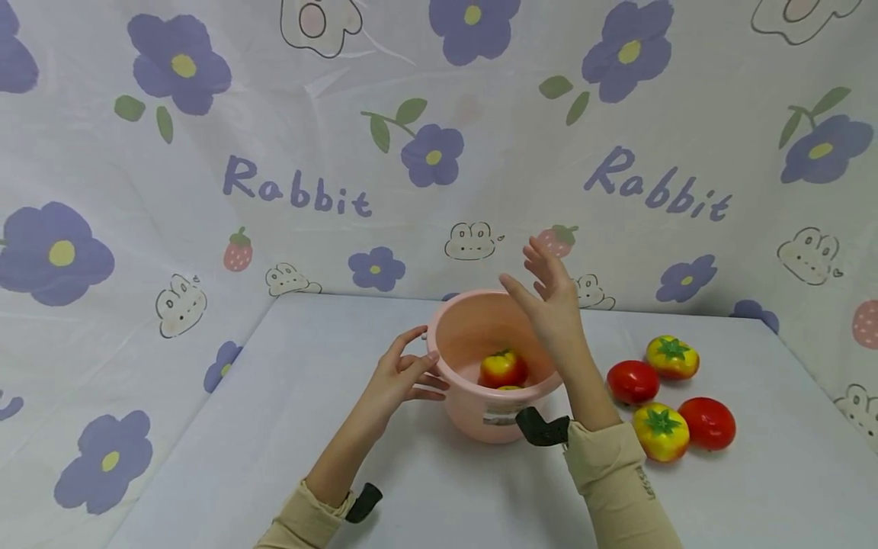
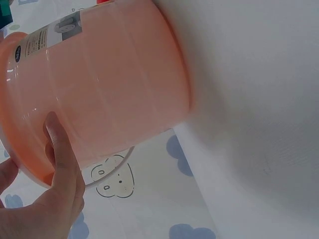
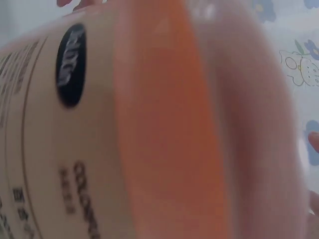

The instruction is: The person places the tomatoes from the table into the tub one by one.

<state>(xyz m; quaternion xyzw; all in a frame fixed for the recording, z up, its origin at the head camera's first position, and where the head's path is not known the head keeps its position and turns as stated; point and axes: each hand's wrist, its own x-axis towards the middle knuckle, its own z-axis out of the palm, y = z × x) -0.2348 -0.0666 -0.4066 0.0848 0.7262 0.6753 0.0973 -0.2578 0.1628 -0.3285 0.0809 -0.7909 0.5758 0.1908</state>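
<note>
A pink plastic bucket [image 1: 473, 412] stands upright on the table, a label [image 2: 50, 37] on its side. Inside lies a red-and-yellow toy tomato [image 1: 503, 369] with a green top; a sliver of another yellow thing shows below it. My left hand [image 1: 405, 372] holds the bucket's left rim, its thumb at the rim and other fingers against the outer wall. Over the right side of the opening, my right hand [image 1: 552, 305] is raised with its fingers extended and nothing in it. The right wrist view is filled by the blurred bucket rim [image 3: 169, 124].
Right of the bucket sit several toy tomatoes: red ones [image 1: 632, 382] and yellow-red ones with green tops [image 1: 661, 432]. A thin handle [image 2: 112, 172] hangs at the bucket's side. Behind the white table [image 1: 288, 366] hangs a flower-and-rabbit print cloth [image 1: 302, 137].
</note>
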